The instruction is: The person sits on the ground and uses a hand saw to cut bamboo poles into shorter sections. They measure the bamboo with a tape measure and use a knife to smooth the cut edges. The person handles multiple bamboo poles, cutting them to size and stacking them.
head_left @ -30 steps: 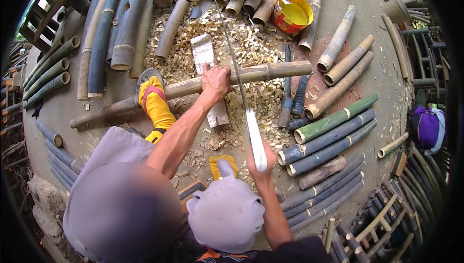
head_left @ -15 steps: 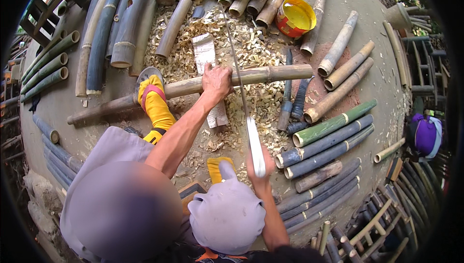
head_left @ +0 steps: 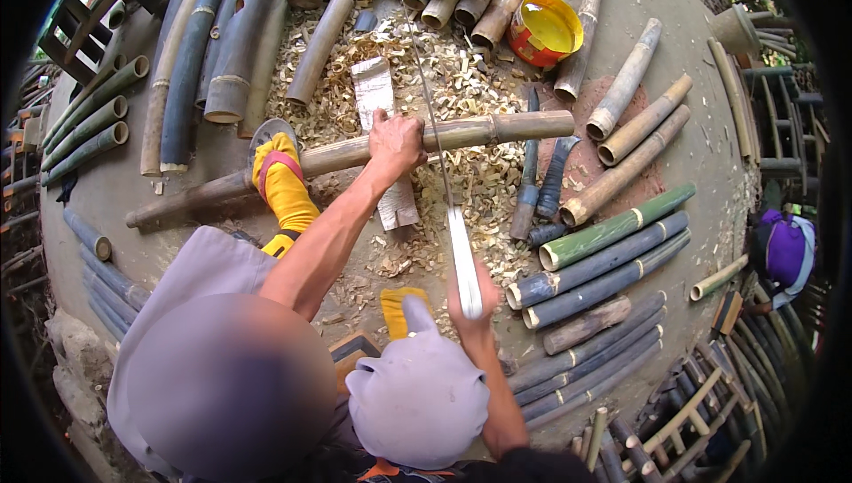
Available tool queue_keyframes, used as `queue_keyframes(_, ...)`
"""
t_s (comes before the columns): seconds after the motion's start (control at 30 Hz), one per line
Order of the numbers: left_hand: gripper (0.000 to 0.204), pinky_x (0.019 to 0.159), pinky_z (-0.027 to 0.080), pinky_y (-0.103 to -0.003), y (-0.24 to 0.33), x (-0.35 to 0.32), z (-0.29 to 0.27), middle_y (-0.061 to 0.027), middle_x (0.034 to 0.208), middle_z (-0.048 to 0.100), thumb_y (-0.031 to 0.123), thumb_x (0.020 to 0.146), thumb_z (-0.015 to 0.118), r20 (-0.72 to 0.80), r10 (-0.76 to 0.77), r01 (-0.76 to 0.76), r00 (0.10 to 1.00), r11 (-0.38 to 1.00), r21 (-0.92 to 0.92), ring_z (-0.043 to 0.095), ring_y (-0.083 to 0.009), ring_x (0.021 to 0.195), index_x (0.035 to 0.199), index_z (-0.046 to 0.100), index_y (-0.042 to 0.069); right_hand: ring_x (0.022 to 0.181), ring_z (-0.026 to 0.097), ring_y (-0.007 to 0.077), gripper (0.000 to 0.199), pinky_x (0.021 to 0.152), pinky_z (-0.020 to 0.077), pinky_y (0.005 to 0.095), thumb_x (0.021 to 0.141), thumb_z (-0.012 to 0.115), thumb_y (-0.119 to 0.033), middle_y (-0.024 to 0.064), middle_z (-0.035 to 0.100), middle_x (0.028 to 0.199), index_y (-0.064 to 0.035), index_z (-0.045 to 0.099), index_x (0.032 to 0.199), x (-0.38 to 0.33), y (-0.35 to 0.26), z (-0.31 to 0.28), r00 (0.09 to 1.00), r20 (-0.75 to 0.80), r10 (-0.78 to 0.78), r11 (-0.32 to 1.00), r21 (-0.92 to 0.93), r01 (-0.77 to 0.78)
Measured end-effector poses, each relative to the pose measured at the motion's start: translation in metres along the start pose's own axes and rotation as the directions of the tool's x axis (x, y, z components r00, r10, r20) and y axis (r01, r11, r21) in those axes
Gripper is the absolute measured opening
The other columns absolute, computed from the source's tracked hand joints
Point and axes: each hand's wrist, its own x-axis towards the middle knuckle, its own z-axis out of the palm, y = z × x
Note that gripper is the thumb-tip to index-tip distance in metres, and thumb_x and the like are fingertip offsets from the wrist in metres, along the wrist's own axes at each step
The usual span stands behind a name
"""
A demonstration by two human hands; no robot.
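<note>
1. Bare concrete floor spreads outdoors, ringed by stacked bamboo frames at the rim of the view.
2. At the middle lies a long tan bamboo pole, crosswise over a wooden block and a bed of pale shavings.
3. The left hand is clamped over the pole just above the block, pinning it down; a yellow-socked foot presses the same pole further toward its left end.
4. The right hand is closed round the pale handle of a long thin saw, whose blade crosses the pole just right of the left hand.
5. Beyond the pole, darker bamboo poles lie in a fan, and a yellow bucket stands near their cut ends.
6. Right of the pole, shorter cut lengths, green, grey and tan, lie in rows.
7. Judging by the shavings and cut lengths, much sawing seems done already; this pole looks whole, the blade resting at its top, so the cut appears barely begun, though its depth cannot be told.
</note>
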Motion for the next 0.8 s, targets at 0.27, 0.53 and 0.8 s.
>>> queue_keyframes(0.27, 0.027, 0.098, 0.035, -0.047, 0.003, -0.016, -0.007, -0.0107, 0.077, 0.066, 0.02, 0.063, 0.076, 0.166, -0.044, 0.037, 0.985, 0.998, 0.042, 0.065, -0.0265, 0.082, 0.087, 0.066, 0.01, 0.071, 0.068, 0.0196, 0.029, 0.06, 0.053, 0.0306, 0.08, 0.068, -0.005, 0.0111, 0.069, 0.083, 0.0011, 0.068, 0.108, -0.129, -0.044, -0.083, 0.972, 0.088, 0.217, 0.955, -0.225, -0.193)
queue_keyframes(0.53, 0.023, 0.101, 0.033, -0.046, 0.012, -0.018, 0.001, -0.0104, 0.076, 0.067, 0.024, 0.068, 0.076, 0.075, 0.02, -0.022, 0.997, 0.999, 0.034, 0.065, -0.0232, 0.082, 0.087, 0.067, 0.013, 0.052, 0.056, 0.0158, 0.017, 0.049, 0.045, 0.0303, 0.08, 0.066, -0.001, 0.0076, 0.059, 0.064, 0.004, 0.061, 0.096, 0.04, -0.005, 0.024, 0.994, -0.014, 0.109, 0.991, 0.084, -0.108)
queue_keyframes(0.8, 0.025, 0.099, 0.034, -0.046, -0.003, -0.022, -0.006, -0.0105, 0.076, 0.065, 0.018, 0.064, 0.073, 0.143, -0.032, 0.026, 0.989, 0.999, 0.044, 0.064, -0.025, 0.084, 0.087, 0.064, 0.01, 0.07, 0.07, 0.0276, 0.037, 0.061, 0.0549, 0.0345, 0.079, 0.064, -0.005, 0.0237, 0.069, 0.093, 0.0115, 0.061, 0.112, -0.151, -0.057, -0.1, 0.961, 0.193, 0.196, 0.942, -0.309, -0.13)
